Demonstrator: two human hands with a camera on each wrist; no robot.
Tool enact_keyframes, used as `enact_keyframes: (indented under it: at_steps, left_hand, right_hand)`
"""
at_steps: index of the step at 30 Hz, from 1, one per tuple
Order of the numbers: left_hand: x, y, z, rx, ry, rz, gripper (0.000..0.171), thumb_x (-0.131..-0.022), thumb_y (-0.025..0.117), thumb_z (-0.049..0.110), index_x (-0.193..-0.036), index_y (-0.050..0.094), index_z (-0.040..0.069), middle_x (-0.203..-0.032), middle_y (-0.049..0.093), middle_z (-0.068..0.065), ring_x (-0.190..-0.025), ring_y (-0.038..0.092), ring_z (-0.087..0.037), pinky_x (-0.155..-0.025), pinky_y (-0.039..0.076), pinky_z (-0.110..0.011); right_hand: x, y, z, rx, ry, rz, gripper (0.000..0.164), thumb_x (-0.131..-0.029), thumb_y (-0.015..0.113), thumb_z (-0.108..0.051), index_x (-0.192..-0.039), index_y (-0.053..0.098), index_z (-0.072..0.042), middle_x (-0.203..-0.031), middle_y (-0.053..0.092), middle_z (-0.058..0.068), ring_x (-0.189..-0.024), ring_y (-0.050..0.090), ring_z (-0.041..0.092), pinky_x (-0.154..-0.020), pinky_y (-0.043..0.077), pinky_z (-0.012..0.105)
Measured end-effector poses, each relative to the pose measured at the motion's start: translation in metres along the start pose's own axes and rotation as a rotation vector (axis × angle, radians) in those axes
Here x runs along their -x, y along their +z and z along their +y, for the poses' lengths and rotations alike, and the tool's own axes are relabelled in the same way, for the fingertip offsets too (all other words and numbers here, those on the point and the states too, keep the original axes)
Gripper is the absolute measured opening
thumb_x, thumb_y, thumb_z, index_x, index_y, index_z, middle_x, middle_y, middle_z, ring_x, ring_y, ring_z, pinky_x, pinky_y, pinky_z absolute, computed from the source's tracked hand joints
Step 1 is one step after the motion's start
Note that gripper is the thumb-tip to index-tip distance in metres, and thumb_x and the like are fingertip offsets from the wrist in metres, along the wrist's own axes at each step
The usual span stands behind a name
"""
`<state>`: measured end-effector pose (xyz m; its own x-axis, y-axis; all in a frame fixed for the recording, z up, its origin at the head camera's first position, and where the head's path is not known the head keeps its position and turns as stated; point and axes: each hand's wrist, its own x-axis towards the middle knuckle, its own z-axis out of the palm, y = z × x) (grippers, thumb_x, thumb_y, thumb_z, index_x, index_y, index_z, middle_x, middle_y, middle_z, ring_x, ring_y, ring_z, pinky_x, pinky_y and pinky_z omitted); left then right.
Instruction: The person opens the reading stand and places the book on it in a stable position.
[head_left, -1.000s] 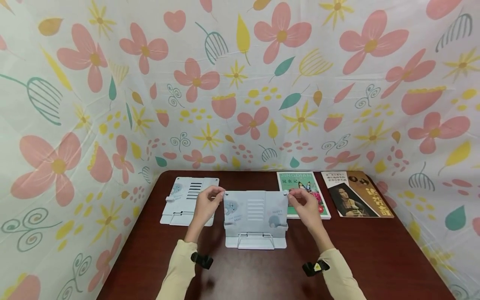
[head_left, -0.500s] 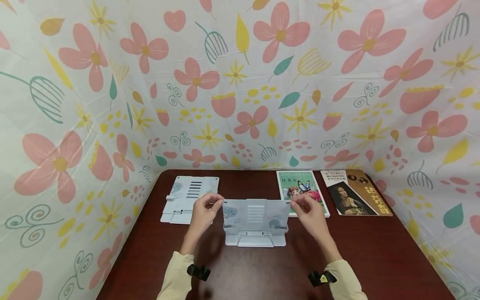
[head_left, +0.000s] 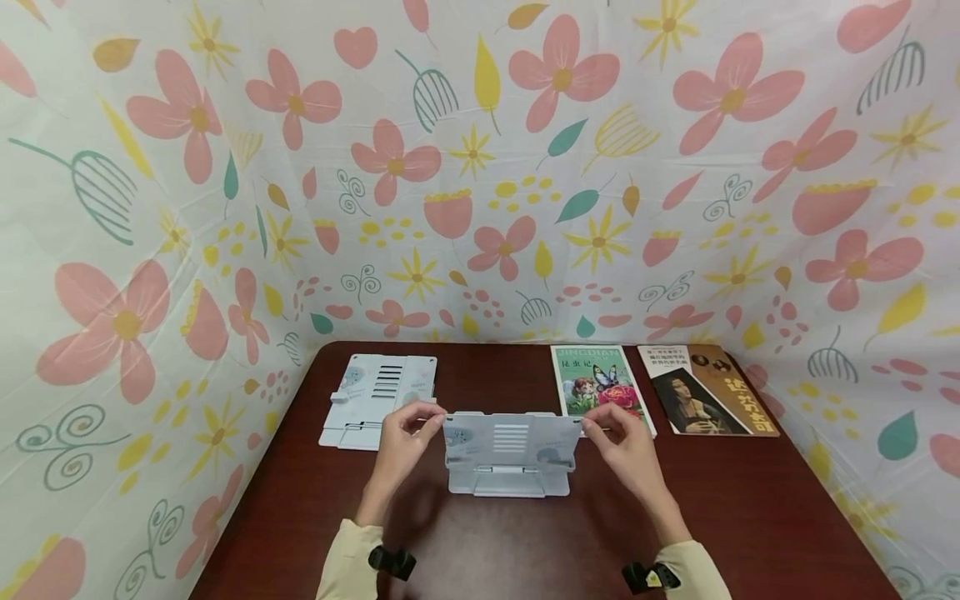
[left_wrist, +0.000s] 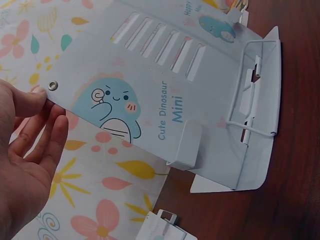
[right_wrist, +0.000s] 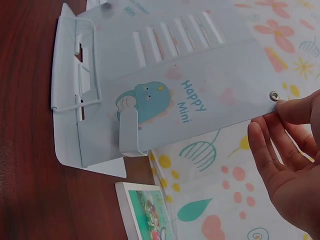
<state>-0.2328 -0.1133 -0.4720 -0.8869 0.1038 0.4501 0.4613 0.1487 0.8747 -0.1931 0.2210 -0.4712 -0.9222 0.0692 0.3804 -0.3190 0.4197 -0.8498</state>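
Observation:
A white metal book stand with blue dinosaur prints stands on the table in front of me. Its back panel rises steeply from the base, which rests on the tabletop. My left hand pinches the panel's upper left corner; in the left wrist view the thumb lies by a rivet there. At the opposite upper corner my right hand pinches likewise, its thumb beside another rivet. A wire support lies along the lower front, and small side clips stick out from the panel.
A second, similar book stand lies folded at the table's back left. A green-covered book and a brown-and-white book lie at the back right. Floral cloth hangs behind the brown table and along its sides.
The stand's back panel has tilted up toward me, its top edge now lower in the head view. Both hands have come nearer with it, still pinching the corners.

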Motion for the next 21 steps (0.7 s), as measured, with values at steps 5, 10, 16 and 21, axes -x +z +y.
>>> enact_keyframes:
  at_steps: [5,10,16,21]
  left_hand:
    - [-0.009,0.001,-0.011,-0.063,-0.056,0.036,0.005,-0.091,0.072,-0.002,-0.094,0.075,-0.005,-0.092,0.074,-0.020,-0.082,0.067,-0.011,-0.070,0.054,-0.023]
    - [-0.022,0.004,-0.032,-0.111,-0.129,0.099,0.006,-0.092,0.074,0.005,-0.096,0.078,0.002,-0.094,0.076,-0.016,-0.081,0.069,-0.011,-0.072,0.055,-0.022]
    - [-0.032,0.006,-0.039,-0.075,-0.132,0.133,0.006,-0.091,0.076,0.012,-0.096,0.080,0.008,-0.093,0.077,-0.011,-0.080,0.072,-0.017,-0.069,0.056,-0.018]
    - [-0.039,0.010,-0.041,-0.053,-0.106,0.142,0.010,-0.092,0.076,0.013,-0.098,0.080,0.006,-0.092,0.077,-0.012,-0.077,0.074,-0.025,-0.066,0.059,-0.021]
  right_hand:
    - [0.005,0.007,0.024,-0.062,0.012,0.020,0.007,-0.095,0.069,-0.003,-0.099,0.068,0.003,-0.091,0.072,0.020,-0.080,0.069,0.007,-0.073,0.055,0.014]
    - [0.012,0.012,0.026,-0.160,0.026,0.010,0.008,-0.096,0.069,-0.006,-0.098,0.068,0.001,-0.091,0.070,0.021,-0.079,0.068,0.007,-0.074,0.057,0.017]
    - [0.019,0.017,0.022,-0.199,0.017,-0.002,0.007,-0.094,0.070,-0.003,-0.096,0.068,0.003,-0.087,0.069,0.021,-0.076,0.069,0.015,-0.072,0.059,0.020]
    - [0.024,0.018,0.019,-0.220,0.020,-0.011,0.006,-0.093,0.071,-0.001,-0.095,0.068,0.003,-0.086,0.069,0.019,-0.075,0.069,0.018,-0.071,0.059,0.021]
